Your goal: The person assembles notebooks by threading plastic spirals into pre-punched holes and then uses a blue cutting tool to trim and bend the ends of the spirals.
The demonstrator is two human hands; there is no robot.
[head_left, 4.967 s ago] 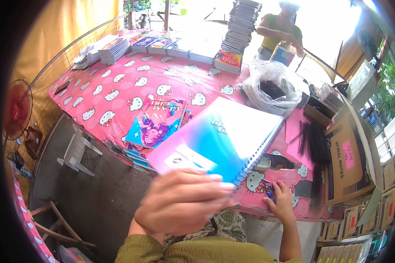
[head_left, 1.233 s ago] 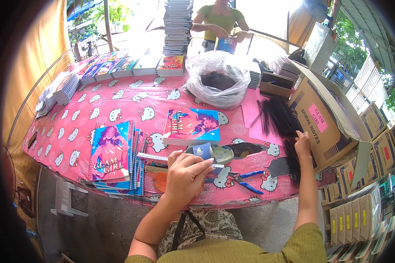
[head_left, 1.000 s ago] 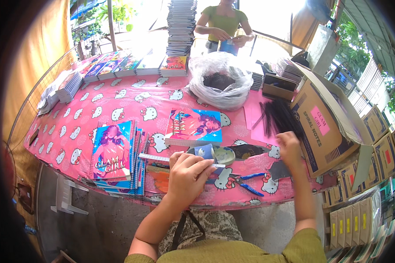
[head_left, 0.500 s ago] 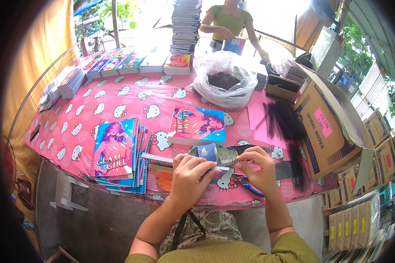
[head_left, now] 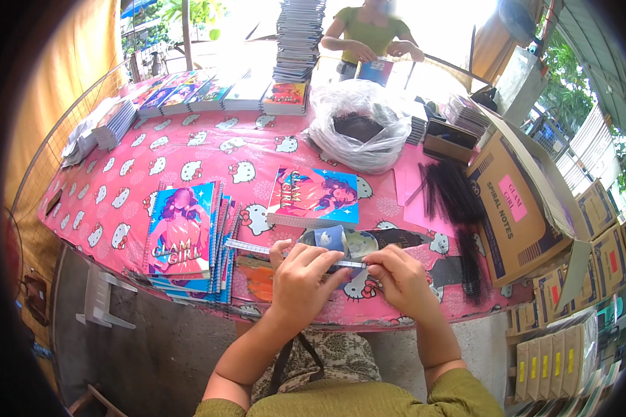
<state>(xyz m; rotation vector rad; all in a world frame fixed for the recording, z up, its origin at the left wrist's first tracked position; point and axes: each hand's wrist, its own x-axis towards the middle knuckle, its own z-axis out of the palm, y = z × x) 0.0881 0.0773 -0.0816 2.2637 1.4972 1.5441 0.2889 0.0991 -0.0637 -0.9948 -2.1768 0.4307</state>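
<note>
My left hand (head_left: 300,281) grips a notebook (head_left: 250,247) held on edge, its narrow white side facing up. At the right end of that edge, my right hand (head_left: 400,278) has thumb and fingers pinched together; the dark spiral coil in them hardly shows now. Just beyond my hands lie a roll with a blue and white printed wrap (head_left: 330,239) and a round clear item (head_left: 360,243). A stack of coil-bound notebooks with pink and blue covers (head_left: 181,229) stands left of my hands. Another such notebook pile (head_left: 314,196) lies ahead of them.
Black spiral coils (head_left: 452,198) lie on pink sheets at right, beside an open cardboard box (head_left: 518,198). A clear plastic bag (head_left: 358,128) of dark coils stands farther back. A tall notebook stack (head_left: 298,42) is near a co-worker (head_left: 374,35) holding a notebook across the pink table (head_left: 153,149).
My right hand has moved left to the notebook's end, and the coil that showed between them is now mostly out of sight. The co-worker's hands have come together over a notebook.
</note>
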